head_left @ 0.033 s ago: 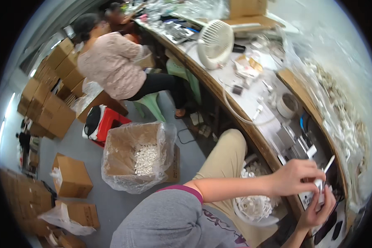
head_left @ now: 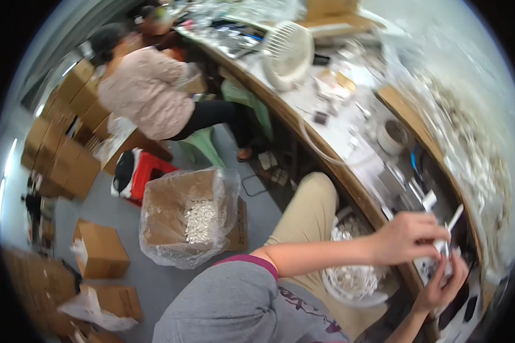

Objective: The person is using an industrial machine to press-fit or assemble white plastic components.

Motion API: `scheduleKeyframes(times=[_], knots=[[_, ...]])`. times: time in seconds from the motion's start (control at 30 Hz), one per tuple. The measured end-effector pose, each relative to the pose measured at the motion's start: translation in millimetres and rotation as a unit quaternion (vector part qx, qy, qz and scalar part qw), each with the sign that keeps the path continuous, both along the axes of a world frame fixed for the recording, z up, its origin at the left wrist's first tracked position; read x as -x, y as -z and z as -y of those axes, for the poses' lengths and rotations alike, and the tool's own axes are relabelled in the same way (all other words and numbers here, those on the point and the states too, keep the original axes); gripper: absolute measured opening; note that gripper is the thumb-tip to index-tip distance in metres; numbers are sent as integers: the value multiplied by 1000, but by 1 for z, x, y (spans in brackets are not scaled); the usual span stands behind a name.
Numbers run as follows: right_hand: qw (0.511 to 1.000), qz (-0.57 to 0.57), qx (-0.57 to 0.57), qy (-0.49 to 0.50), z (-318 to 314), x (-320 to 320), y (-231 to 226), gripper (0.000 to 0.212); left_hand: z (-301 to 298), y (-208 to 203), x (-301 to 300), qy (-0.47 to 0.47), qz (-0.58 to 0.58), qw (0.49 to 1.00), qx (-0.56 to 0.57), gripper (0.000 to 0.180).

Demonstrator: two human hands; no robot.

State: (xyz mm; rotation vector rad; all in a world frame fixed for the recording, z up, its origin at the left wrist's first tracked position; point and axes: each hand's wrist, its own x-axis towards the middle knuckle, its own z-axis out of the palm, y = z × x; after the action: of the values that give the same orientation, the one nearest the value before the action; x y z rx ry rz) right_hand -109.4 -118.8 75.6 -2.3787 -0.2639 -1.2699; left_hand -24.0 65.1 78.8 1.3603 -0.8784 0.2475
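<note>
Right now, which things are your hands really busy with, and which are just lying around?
Busy with:
- left hand and right hand, together on a small white part
- tub of white pieces in the lap

Just lying around:
- white fan on the bench
- tape roll
- bag-lined box of white pieces on the floor
- brown cartons

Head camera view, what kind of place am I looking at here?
Probably a small assembly or packing workshop. A long cluttered workbench runs along the wall, stacked brown cardboard boxes line the floor, and a plastic-lined carton of small white parts stands beside the seated person, whose left hand and right hand hold a small white part.
</note>
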Motion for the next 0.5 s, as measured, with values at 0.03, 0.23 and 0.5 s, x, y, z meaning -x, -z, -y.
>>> scheduleKeyframes(times=[0.03,0.23,0.5], knots=[[999,7,-40,17,2,-2,3,21,-2,2,-2,-19,21,1000,-13,31],[881,-22,-472,-12,13,10,20,10,-1,25,3,-55,72,985,-144,31],[777,-5,-624,-80,15,22,21,23,31,58,-6,-67,245,922,-292,30]])
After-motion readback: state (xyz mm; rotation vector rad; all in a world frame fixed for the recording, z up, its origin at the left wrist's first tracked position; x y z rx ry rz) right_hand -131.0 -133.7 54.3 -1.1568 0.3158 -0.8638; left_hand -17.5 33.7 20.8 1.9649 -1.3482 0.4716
